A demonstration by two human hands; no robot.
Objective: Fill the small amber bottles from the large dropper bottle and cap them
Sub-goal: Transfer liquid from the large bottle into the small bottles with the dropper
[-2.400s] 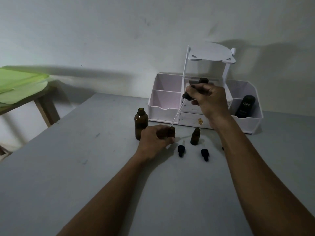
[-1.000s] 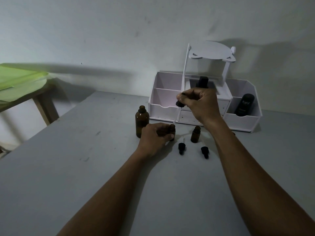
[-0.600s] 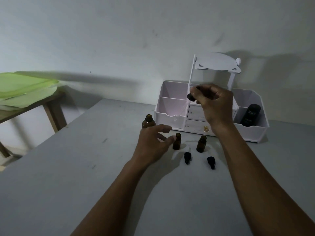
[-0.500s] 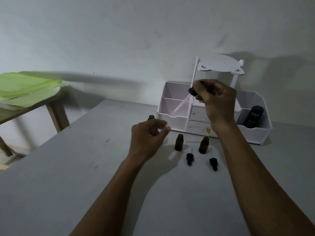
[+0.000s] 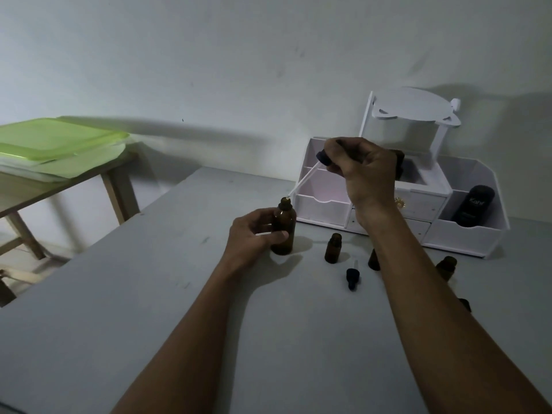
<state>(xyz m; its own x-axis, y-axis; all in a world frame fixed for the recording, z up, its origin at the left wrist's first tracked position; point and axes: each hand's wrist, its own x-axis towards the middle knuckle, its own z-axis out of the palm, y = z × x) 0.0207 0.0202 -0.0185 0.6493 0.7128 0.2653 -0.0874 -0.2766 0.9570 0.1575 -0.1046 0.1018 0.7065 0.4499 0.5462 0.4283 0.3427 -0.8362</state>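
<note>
Dropper returns to the large amber bottle for another draw

Your left hand is clamped round the large dropper bottle toward the tabletop's far edge, beside the white organiser; your right hand pinches the black bulb of the dropper, its tip at the bottle's open mouth. The glass pipette is light, stiff and fragile, so grip the rubber bulb only and steady the smooth bottle low on its body. Half a second ago your left hand hung open above the table; now it has closed on the bottle. The small amber bottles stand open nearby, a loose cap lying beside them.
</note>
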